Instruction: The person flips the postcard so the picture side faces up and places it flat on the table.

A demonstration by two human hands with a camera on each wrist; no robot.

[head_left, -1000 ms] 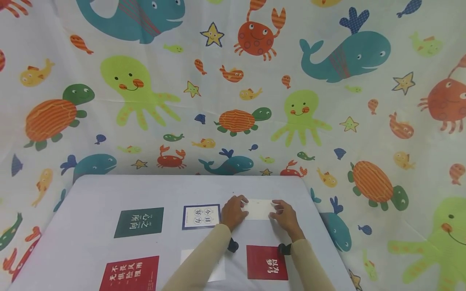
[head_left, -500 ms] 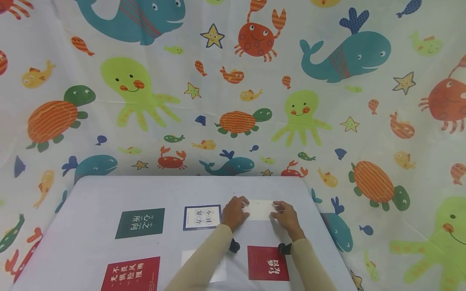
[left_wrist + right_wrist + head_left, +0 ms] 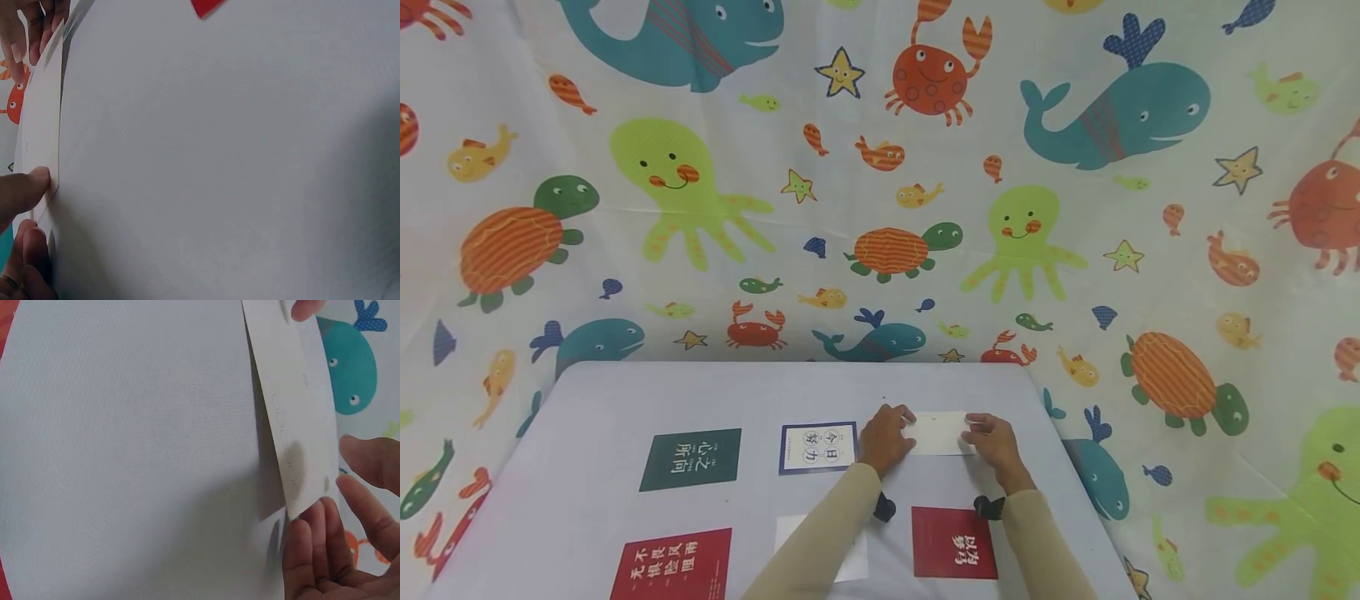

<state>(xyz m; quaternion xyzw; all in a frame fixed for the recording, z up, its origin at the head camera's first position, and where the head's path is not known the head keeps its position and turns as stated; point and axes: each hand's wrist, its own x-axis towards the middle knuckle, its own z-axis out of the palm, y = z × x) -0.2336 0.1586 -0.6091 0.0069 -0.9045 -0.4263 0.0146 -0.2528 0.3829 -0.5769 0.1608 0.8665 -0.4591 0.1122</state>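
A white postcard (image 3: 940,433), its printed row of small outlines showing in the right wrist view, spans the space between both hands near the back of the table. My left hand (image 3: 886,437) pinches its left end, with the thumb (image 3: 34,182) on top and fingers below. At the right end, my right hand (image 3: 997,446) has its lower fingers (image 3: 303,550) against the card's corner. The right thumb and forefinger stand apart, off the card. A shadow shows beneath the card's near edge, so that edge is raised off the table.
On the white table (image 3: 715,392) lie a green card (image 3: 691,460), a blue-bordered card (image 3: 817,447), a red card (image 3: 672,565), a smaller red card (image 3: 953,542) and a white card (image 3: 853,558) partly under the left sleeve. A sea-animal curtain (image 3: 880,192) hangs behind.
My right hand has shifted slightly right, and its thumb no longer overlaps the postcard as before. The left hand keeps its grip. The other cards have not moved.
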